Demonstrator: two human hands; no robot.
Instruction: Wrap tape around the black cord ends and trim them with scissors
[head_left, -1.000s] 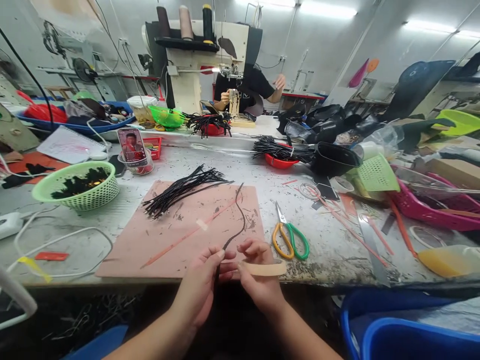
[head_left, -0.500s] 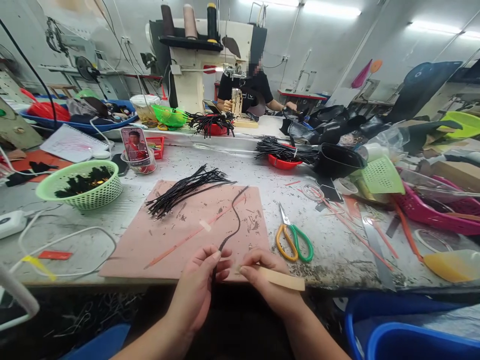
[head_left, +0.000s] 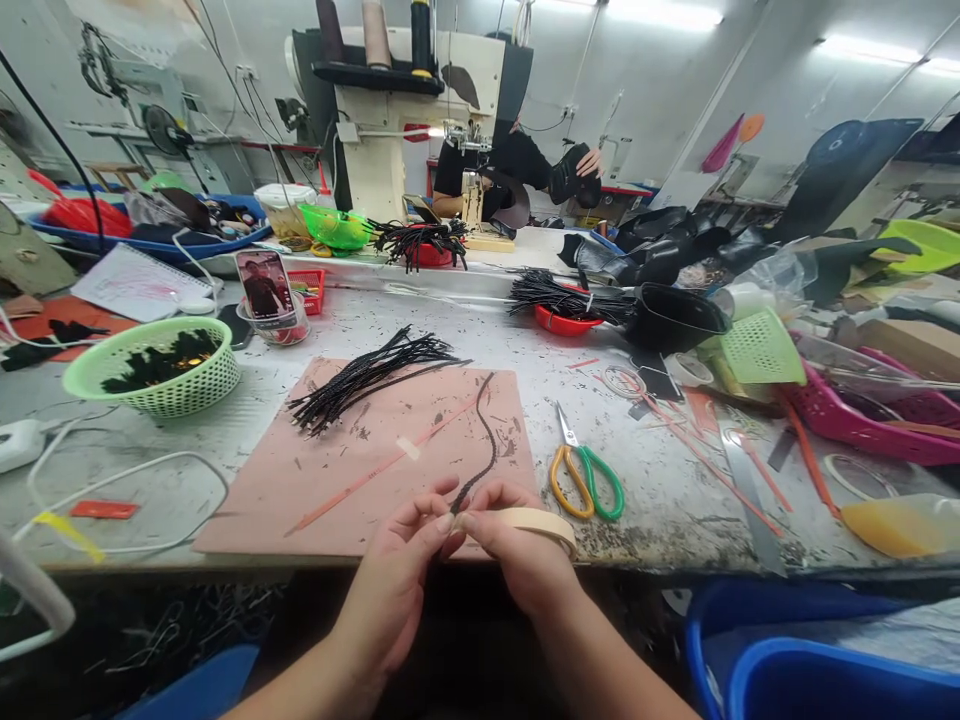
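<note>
My left hand (head_left: 412,545) pinches a thin black braided cord (head_left: 491,447) near its lower end, and the cord's free length curves away over the pink board (head_left: 255,500). Pressed up against it, fingertips meeting at the cord, my right hand (head_left: 517,545) is closed on a roll of cream tape (head_left: 551,522). Fingers hide the exact spot where tape and cord meet. A bundle of similar black cords (head_left: 371,375) lies at the board's upper left. Scissors with one yellow and one green handle (head_left: 581,470) rest to the right of the board.
A pale green basket (head_left: 187,385) with black pieces stands left, near a propped phone (head_left: 264,285). A red bowl (head_left: 566,320) of black strips and a black bin (head_left: 675,318) are at right. Behind stands a sewing machine (head_left: 375,150), with a co-worker's hand (head_left: 590,162) holding a black piece.
My right hand has moved left with the tape, and its fingertips now meet my left hand's at the cord. Across the table, the co-worker has raised a black piece.
</note>
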